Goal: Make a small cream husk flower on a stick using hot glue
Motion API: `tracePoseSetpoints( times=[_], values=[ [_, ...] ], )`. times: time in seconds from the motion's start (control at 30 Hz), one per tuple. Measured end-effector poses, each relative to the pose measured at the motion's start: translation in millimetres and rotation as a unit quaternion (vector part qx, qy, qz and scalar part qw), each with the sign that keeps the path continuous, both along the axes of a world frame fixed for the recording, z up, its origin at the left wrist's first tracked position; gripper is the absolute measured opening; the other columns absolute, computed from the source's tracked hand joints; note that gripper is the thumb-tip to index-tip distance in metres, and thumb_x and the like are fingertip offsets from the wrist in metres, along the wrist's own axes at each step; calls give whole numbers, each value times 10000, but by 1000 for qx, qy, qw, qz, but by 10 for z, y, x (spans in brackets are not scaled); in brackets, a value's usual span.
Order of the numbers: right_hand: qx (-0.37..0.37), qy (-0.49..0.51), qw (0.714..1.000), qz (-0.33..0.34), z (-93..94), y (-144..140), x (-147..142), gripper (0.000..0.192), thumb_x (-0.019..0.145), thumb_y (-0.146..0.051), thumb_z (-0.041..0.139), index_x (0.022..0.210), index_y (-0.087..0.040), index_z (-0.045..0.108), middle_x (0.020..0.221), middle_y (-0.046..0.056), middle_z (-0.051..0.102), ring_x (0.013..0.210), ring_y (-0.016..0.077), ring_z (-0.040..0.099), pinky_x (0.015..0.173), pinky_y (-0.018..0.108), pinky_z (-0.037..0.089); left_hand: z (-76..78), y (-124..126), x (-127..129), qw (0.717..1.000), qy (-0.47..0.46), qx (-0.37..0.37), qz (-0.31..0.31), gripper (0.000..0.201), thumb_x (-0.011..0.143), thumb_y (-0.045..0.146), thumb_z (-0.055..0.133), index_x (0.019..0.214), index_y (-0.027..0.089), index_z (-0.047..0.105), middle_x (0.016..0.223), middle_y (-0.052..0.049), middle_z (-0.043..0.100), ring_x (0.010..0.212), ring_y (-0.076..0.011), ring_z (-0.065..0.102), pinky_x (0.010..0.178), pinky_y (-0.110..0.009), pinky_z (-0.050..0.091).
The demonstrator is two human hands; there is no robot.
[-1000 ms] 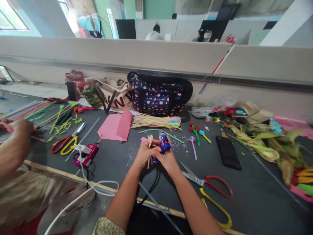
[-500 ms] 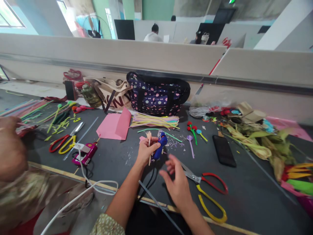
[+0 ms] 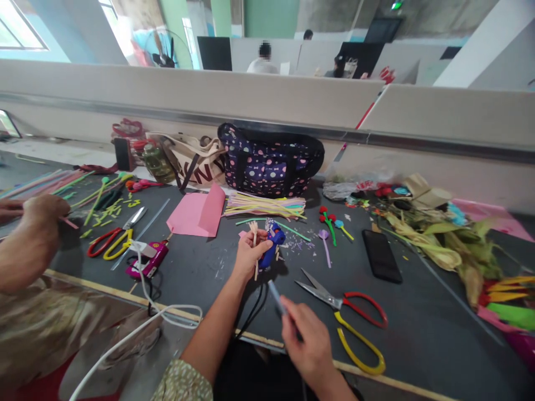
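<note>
My left hand [image 3: 247, 257] is closed around a blue hot glue gun [image 3: 271, 249] and a thin cream stem with a frayed top [image 3: 253, 229], just above the dark table. A black cord runs down from the glue gun. In my right hand [image 3: 308, 340] a long, translucent glue stick [image 3: 276, 295] is gripped, its upper end pointing up toward the glue gun with a gap between. Large scissors [image 3: 340, 303] with one red and one yellow handle lie open to the right of that hand. Purple and white scraps are scattered behind the glue gun.
At left, another person's hand [image 3: 44, 214] works near pipe cleaners. A magenta glue gun [image 3: 148, 260], its white cable, scissors [image 3: 118, 236] and pink paper [image 3: 196, 214] lie nearby. Small craft flowers [image 3: 328, 220], a phone [image 3: 381, 256] and dried husks [image 3: 434, 245] are at right.
My right hand has gone from spread fingers to gripping the glue stick, which rested at the table edge. My left hand has barely moved. The other person's arm has shifted away.
</note>
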State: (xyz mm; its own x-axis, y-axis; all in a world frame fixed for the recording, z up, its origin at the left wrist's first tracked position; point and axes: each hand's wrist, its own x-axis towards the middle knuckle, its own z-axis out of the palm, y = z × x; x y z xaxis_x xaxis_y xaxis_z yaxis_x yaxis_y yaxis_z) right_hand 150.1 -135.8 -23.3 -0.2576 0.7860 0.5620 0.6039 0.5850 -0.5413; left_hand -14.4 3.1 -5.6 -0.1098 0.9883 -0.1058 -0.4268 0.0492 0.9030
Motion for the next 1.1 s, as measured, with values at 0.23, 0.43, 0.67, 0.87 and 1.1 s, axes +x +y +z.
tracePoseSetpoints(
  times=[0.23,0.43,0.67,0.87,1.1],
  values=[
    [26,-16,996,-79,498,415,242,380,937,-178,512,1301,-228,609,787,41,686,649,171,631,661,311,516,63,-22,17,1000,-9,8,6,473,512,293,901,897,163,660,778,2,682,628,-111,616,611,-227,485],
    [21,-45,994,-93,514,521,195,319,955,-204,499,1231,-173,654,712,30,640,624,154,602,625,287,495,27,-34,6,999,-17,28,-12,508,516,239,903,956,166,660,853,-20,701,736,-133,651,713,-245,509],
    [83,-111,983,-117,552,532,206,305,950,-175,512,1202,-129,678,659,17,605,592,137,580,607,267,465,-43,-23,-13,999,-14,29,-34,586,516,223,904,1050,166,671,914,-32,709,789,-148,666,764,-259,509],
    [-37,-34,992,-113,597,495,200,281,962,-308,515,1107,-154,700,722,37,664,626,141,613,631,259,469,-61,-61,2,998,24,61,-24,613,514,215,901,1077,183,660,1016,-44,700,931,-185,676,864,-292,523],
    [-403,266,875,-34,634,541,215,418,887,-554,558,981,-158,651,469,-74,411,420,75,348,422,204,279,-99,-86,-11,987,107,107,-55,613,587,278,872,1141,184,629,1126,-83,691,1020,-226,678,881,-312,543]
  ],
)
